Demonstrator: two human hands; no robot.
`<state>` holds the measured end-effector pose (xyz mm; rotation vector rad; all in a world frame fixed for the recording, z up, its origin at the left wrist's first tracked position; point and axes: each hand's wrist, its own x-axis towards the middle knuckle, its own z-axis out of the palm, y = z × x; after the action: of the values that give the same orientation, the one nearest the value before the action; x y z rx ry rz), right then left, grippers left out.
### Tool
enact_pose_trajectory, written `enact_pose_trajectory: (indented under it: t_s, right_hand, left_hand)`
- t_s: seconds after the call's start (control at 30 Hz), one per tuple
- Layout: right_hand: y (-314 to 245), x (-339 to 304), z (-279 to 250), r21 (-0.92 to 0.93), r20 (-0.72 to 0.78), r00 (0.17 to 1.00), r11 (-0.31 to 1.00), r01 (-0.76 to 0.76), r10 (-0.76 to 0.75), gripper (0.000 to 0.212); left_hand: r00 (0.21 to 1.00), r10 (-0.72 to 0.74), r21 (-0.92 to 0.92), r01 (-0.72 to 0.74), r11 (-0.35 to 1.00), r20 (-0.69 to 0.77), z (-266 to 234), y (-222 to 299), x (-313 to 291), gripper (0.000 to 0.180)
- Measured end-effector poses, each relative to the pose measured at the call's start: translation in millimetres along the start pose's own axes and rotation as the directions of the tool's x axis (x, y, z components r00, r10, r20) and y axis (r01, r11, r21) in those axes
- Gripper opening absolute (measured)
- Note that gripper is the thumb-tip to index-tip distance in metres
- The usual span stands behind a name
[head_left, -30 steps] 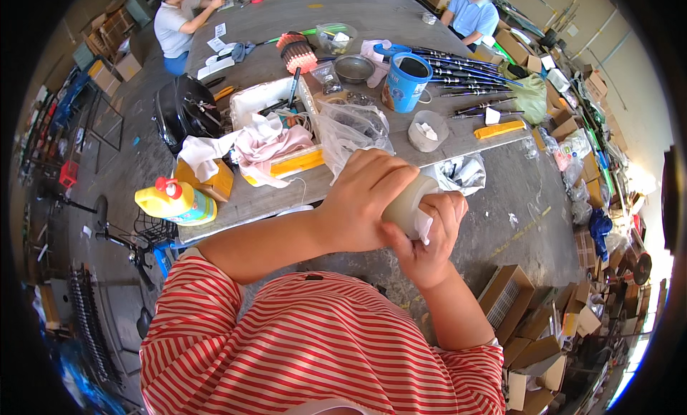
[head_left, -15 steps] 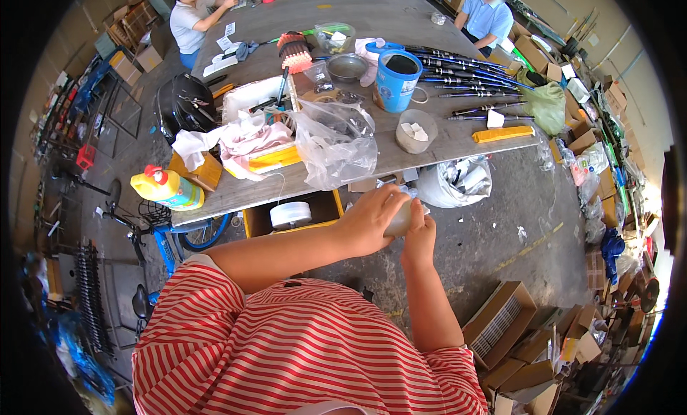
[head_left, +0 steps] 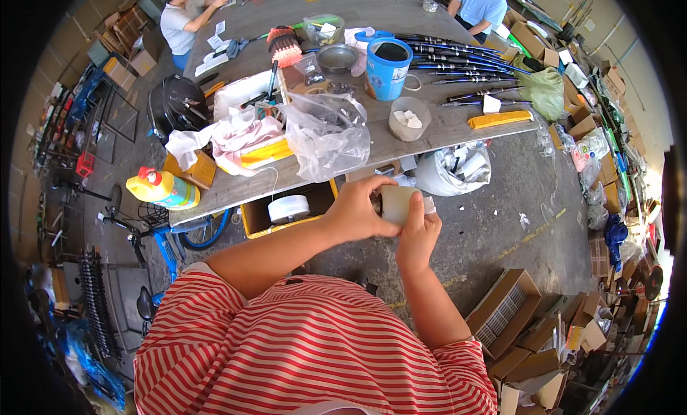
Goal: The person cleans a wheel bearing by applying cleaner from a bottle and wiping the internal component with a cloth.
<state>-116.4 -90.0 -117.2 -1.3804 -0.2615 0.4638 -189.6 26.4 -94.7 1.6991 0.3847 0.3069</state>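
Between my two hands, just off the near edge of the table, is a pale beige cylinder (head_left: pixel 398 204), seen from the side. The fingers and thumb of my left hand (head_left: pixel 356 211) curl round its left end. My right hand (head_left: pixel 418 237) grips its right side, the thumb lying up along it. A small white piece (head_left: pixel 429 205) shows by the right fingers; whether it is held or attached I cannot tell. On the table beyond stand a translucent tub (head_left: pixel 409 128) with white pieces in it and a blue bucket (head_left: pixel 386 78).
Plastic bags (head_left: pixel 325 139), a cloth-topped box (head_left: pixel 247 146), a yellow bottle (head_left: pixel 164 189) and black-and-blue fishing rods (head_left: pixel 465 60) lie on the table (head_left: pixel 458 132). Below are a white sack (head_left: pixel 454 173) and a spool (head_left: pixel 288 209). Two people sit at the far end. Cardboard boxes (head_left: pixel 504 311) stand right.
The cylinder has been turned in my hands, so its side now shows more plainly. My left fingers have shifted back toward its left end. The view has moved slightly.
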Motion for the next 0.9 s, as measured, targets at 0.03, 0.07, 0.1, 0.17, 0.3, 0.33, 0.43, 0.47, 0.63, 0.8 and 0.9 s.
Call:
enact_pose_trajectory:
  t_s: [0.03,0.07,0.1,0.17,0.3,0.33,0.43,0.47,0.63,0.8,0.9]
  right_hand:
    - [4,-1,-1,-0.015,-0.003,0.996,0.996,0.089,-0.089,0.038]
    - [6,-2,-1,-0.013,-0.003,0.997,0.997,0.074,-0.074,0.038]
    - [7,-3,-1,-0.01,0.0,0.998,0.998,0.06,-0.06,0.039]
    - [9,-2,0,0.036,-0.004,1.0,0.999,-0.01,0.01,0.039]
    - [9,7,3,0.208,-0.026,0.965,0.946,-0.251,0.262,0.039]
    - [7,8,3,0.252,-0.032,0.943,0.916,-0.312,0.331,0.04]
    - [2,5,4,0.25,-0.044,0.922,0.898,-0.363,0.386,0.041]
    - [0,3,5,0.222,-0.06,0.928,0.911,-0.348,0.369,0.04]
    - [-3,-13,10,0.037,-0.114,0.991,0.997,-0.073,0.077,0.035]
    - [10,-11,5,0.042,-0.048,0.998,0.998,0.051,-0.049,0.034]
    - [3,-8,8,0.171,-0.068,0.979,0.969,-0.177,0.191,0.036]
  left_hand:
    - [0.972,-0.218,-0.221,0.232,0.947,0.087,-2,0,4,0.064]
    - [0.892,-0.397,-0.403,0.452,0.795,0.216,-2,-1,5,0.064]
    - [0.889,-0.406,-0.364,0.457,0.812,0.209,-2,0,5,0.064]
    - [0.885,-0.424,-0.284,0.464,0.839,0.194,-2,0,5,0.064]
    - [0.934,0.345,0.495,-0.344,0.798,0.094,-2,-5,-13,0.067]
    - [0.922,0.345,0.555,-0.382,0.739,0.176,-2,-4,-17,0.069]
    - [0.875,0.427,0.631,-0.468,0.619,0.23,-4,-8,-18,0.07]
    - [0.889,0.405,0.599,-0.448,0.664,0.216,-5,-9,-20,0.069]
    - [0.992,0.115,0.137,-0.122,0.983,0.053,-12,-1,-14,0.059]
    - [0.885,-0.431,-0.328,0.466,0.822,0.177,-6,-5,-12,0.063]
    - [0.995,0.09,0.225,-0.099,0.969,0.05,-3,-4,-22,0.07]
